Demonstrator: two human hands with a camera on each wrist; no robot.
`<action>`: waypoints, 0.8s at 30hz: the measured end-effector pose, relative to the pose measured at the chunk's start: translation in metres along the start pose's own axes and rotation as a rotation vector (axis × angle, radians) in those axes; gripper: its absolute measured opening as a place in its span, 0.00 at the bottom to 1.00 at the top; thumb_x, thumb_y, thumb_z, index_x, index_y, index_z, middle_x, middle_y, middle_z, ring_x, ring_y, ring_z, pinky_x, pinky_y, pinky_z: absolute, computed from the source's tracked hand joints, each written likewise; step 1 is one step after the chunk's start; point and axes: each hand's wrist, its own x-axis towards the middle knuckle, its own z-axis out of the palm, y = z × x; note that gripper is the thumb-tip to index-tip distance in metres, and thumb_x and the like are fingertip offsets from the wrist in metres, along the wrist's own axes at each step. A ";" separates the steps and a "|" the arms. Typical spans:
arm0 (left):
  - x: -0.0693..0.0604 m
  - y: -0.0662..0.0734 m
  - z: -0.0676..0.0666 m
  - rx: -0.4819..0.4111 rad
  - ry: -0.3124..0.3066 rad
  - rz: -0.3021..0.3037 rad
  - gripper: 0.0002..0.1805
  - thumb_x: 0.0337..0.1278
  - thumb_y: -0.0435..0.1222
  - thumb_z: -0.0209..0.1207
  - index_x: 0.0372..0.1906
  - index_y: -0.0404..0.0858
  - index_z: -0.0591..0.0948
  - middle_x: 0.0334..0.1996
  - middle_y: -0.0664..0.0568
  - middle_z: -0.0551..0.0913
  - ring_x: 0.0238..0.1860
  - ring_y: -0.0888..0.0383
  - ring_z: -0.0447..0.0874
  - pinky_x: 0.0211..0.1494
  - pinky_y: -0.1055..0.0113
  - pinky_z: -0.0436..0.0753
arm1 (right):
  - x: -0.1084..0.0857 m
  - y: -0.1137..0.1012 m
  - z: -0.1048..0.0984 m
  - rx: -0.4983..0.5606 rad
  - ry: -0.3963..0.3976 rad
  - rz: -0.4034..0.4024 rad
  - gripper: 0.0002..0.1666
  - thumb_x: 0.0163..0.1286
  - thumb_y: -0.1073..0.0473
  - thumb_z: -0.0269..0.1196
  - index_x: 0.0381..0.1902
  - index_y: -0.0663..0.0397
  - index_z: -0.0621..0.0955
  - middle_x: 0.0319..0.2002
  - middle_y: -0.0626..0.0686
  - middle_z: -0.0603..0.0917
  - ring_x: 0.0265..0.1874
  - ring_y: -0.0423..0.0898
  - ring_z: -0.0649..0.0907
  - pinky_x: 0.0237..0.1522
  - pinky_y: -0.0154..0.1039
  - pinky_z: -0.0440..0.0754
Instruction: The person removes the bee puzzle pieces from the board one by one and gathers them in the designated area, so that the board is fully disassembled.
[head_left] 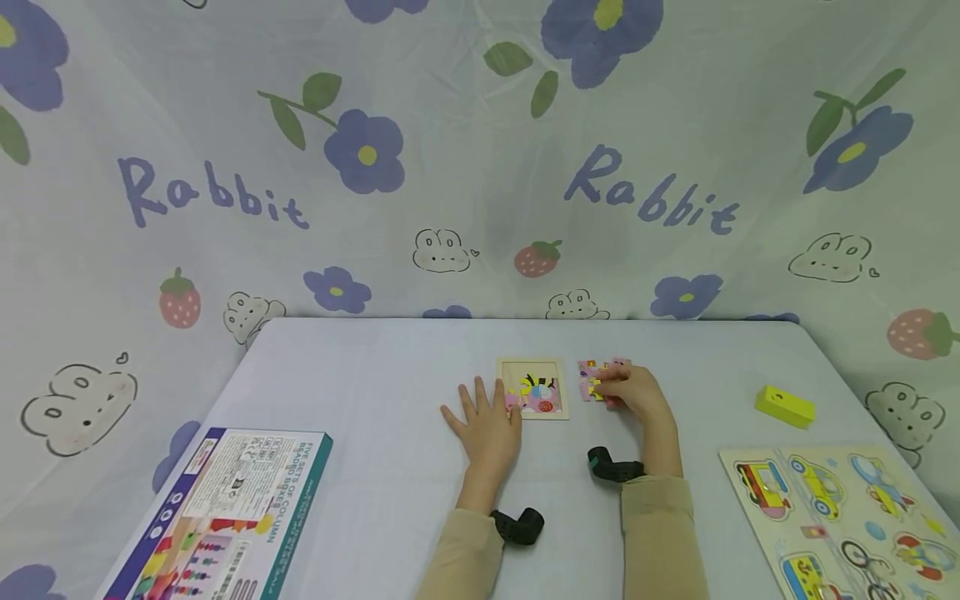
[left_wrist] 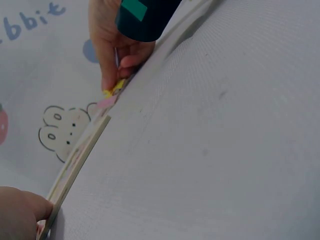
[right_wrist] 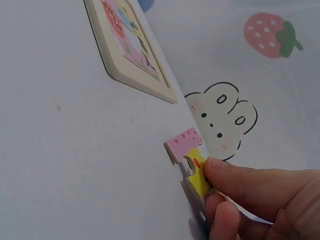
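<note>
A square wooden puzzle tray (head_left: pixel 566 387) lies on the table, its lower part filled with colourful pieces. My left hand (head_left: pixel 491 433) is flat with fingers spread at the tray's left side, its thumb (left_wrist: pixel 37 206) touching the tray's edge. To the right of the tray, my right hand (head_left: pixel 641 393) pinches a pink-and-yellow puzzle piece (right_wrist: pixel 197 177) between thumb and fingers. The piece is tilted in the right wrist view, and the fingers hide part of it. Other loose pink puzzle pieces (head_left: pixel 587 368) lie around that hand, partly covered by it.
A yellow block (head_left: pixel 784 407) lies at the right. Nearer on that side is a wooden board with vehicle pictures (head_left: pixel 817 521). A flat printed box (head_left: pixel 247 492) lies at the front left. Behind the white table (head_left: pixel 375 367) hangs a patterned cloth (head_left: pixel 465 167).
</note>
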 end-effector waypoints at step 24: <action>0.001 0.000 0.003 0.007 -0.009 -0.016 0.29 0.63 0.50 0.48 0.67 0.43 0.66 0.69 0.39 0.56 0.70 0.36 0.42 0.62 0.32 0.33 | 0.001 -0.005 0.002 -0.065 0.021 -0.025 0.21 0.60 0.62 0.63 0.50 0.66 0.75 0.28 0.48 0.74 0.21 0.37 0.74 0.26 0.29 0.75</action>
